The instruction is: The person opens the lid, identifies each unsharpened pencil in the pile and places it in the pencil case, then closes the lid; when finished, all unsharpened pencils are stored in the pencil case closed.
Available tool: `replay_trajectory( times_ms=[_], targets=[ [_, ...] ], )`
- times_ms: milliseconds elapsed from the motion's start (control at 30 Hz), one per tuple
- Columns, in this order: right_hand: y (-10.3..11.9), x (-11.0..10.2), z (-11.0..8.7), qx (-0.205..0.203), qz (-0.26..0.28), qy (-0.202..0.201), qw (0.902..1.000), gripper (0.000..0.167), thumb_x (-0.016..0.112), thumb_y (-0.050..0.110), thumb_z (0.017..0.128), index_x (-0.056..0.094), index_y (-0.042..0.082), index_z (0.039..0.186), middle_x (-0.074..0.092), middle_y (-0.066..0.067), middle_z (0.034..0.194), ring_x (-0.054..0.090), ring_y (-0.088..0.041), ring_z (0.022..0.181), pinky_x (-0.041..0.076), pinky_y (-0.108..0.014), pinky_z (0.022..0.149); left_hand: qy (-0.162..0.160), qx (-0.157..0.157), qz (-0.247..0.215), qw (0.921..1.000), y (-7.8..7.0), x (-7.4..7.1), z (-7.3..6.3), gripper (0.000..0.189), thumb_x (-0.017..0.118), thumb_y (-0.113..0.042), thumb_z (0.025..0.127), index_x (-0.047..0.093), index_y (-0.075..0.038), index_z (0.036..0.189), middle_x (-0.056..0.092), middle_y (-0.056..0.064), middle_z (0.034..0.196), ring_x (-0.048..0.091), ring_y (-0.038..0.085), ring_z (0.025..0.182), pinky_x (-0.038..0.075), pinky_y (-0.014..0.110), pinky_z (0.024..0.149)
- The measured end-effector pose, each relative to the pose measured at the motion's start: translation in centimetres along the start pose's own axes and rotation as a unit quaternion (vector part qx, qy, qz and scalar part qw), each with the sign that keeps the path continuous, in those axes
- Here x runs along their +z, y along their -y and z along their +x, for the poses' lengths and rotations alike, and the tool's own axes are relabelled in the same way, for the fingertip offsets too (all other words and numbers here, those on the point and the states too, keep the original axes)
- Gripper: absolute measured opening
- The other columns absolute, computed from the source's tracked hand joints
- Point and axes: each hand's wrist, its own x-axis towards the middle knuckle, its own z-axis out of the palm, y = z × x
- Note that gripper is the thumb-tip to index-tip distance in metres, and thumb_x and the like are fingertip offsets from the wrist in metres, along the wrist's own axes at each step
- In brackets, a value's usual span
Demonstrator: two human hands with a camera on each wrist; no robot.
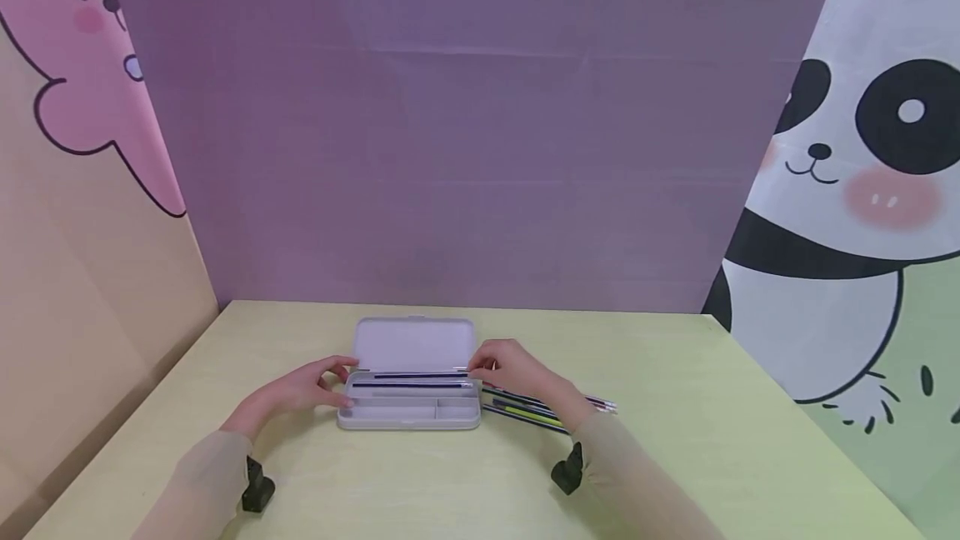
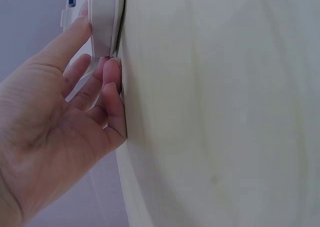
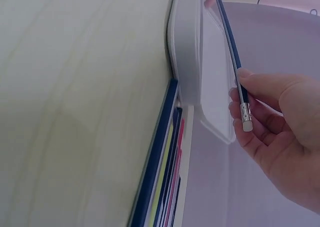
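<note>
A white pencil case [image 1: 390,424] lies on the table with its lid [image 1: 414,343] raised at the back. My left hand [image 1: 300,387] holds the case's left end, thumb on the rim in the left wrist view, other fingers curled beside the end wall. Over the right end of the case, my right hand [image 1: 517,369] pinches a dark blue pencil [image 3: 231,42] near its white eraser. The pencil's far end points left across the case. Inside the rear compartment lies another dark pencil [image 1: 412,385]. The front part has a small divided section at the right.
A bundle of several pencils [image 1: 525,413], dark blue, yellow-green and reddish, lies on the table to the right of the case, partly under my right forearm. A purple panel [image 1: 480,148] stands behind the pale wooden table [image 1: 420,490]. Both wrists carry small black cameras.
</note>
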Motion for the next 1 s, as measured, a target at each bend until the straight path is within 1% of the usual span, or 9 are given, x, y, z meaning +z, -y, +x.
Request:
replay_trajectory(
  times_ms=[200,267,300,400,500,533,633,867,1000],
  targets=[
    [0.9,0.7,0.7,0.016,0.003,0.019,0.9997,0.009,0.065,0.009,0.087,0.070,0.004,0.092,0.064,-0.003,0.087,0.053,-0.010,0.074,0.046,-0.019,0.067,0.003,-0.002,-0.006,1.0000,-0.3,-0.1,0.0,0.072,0.075,-0.026,0.079,0.040,-0.005,0.138,0.050,0.014,0.116,0.053,0.022,0.092,0.040,0.034,0.079],
    [0.8,1.0,1.0,0.011,0.004,0.025,0.9996,0.010,0.065,0.010,0.088,0.070,0.003,0.092,0.064,-0.002,0.087,0.054,-0.010,0.075,0.047,-0.020,0.068,0.003,-0.003,-0.007,1.0000,-0.4,-0.1,-0.1,0.072,0.076,-0.026,0.079,0.040,-0.005,0.138,0.050,0.014,0.116,0.053,0.022,0.092,0.041,0.034,0.079],
    [0.0,1.4,1.3,-0.010,0.003,0.022,0.9997,0.012,0.063,0.015,0.090,0.070,0.006,0.091,0.063,0.000,0.086,0.053,-0.009,0.075,0.046,-0.020,0.067,0.003,-0.004,-0.007,1.0000,-0.4,-0.1,-0.1,0.072,0.076,-0.026,0.079,0.040,-0.005,0.138,0.050,0.014,0.116,0.054,0.022,0.092,0.041,0.034,0.080],
    [-0.2,1.7,1.7,-0.013,0.013,0.026,0.9995,0.012,0.063,0.016,0.090,0.070,0.006,0.091,0.063,0.002,0.084,0.053,-0.006,0.073,0.047,-0.020,0.068,0.003,-0.003,-0.004,1.0000,-0.3,-0.1,-0.1,0.072,0.075,-0.026,0.079,0.040,-0.005,0.138,0.051,0.014,0.116,0.054,0.022,0.093,0.041,0.034,0.080],
    [-0.4,2.3,2.1,0.005,0.015,0.032,0.9994,0.011,0.064,0.016,0.089,0.070,0.007,0.091,0.065,0.001,0.084,0.054,-0.007,0.074,0.047,-0.021,0.068,0.003,0.002,-0.004,1.0000,-0.2,-0.1,-0.1,0.071,0.075,-0.025,0.080,0.039,-0.005,0.138,0.051,0.014,0.116,0.053,0.022,0.092,0.040,0.034,0.080],
    [0.3,2.2,2.1,0.027,0.016,0.037,0.9988,0.008,0.065,0.010,0.088,0.070,0.005,0.090,0.066,-0.001,0.084,0.055,-0.009,0.074,0.048,-0.022,0.069,0.003,0.003,-0.004,1.0000,-0.2,-0.1,-0.1,0.071,0.075,-0.025,0.080,0.040,-0.005,0.138,0.051,0.014,0.116,0.053,0.022,0.091,0.040,0.034,0.080],
    [0.2,2.7,2.5,0.035,0.005,0.039,0.9986,0.007,0.066,0.011,0.087,0.070,0.006,0.089,0.066,-0.001,0.084,0.054,-0.009,0.075,0.047,-0.022,0.069,0.003,0.006,-0.006,1.0000,-0.1,-0.1,-0.1,0.071,0.075,-0.024,0.080,0.039,-0.004,0.138,0.051,0.014,0.116,0.053,0.022,0.091,0.040,0.034,0.080],
    [0.6,3.3,3.2,0.002,-0.019,0.031,0.9993,0.006,0.069,0.012,0.085,0.070,0.006,0.084,0.059,-0.002,0.077,0.051,-0.009,0.071,0.043,-0.019,0.065,0.002,-0.002,-0.008,1.0000,-0.1,-0.1,-0.1,0.071,0.075,-0.027,0.080,0.040,-0.006,0.138,0.050,0.014,0.117,0.053,0.022,0.092,0.040,0.033,0.080],
    [0.6,3.8,3.4,0.016,-0.019,0.041,0.9988,0.006,0.068,0.012,0.085,0.070,0.007,0.084,0.060,0.000,0.077,0.050,-0.007,0.070,0.043,-0.019,0.066,0.003,0.008,-0.011,0.9999,0.0,-0.1,0.0,0.070,0.075,-0.026,0.080,0.040,-0.005,0.138,0.051,0.014,0.116,0.053,0.021,0.091,0.040,0.033,0.080]
  ],
)
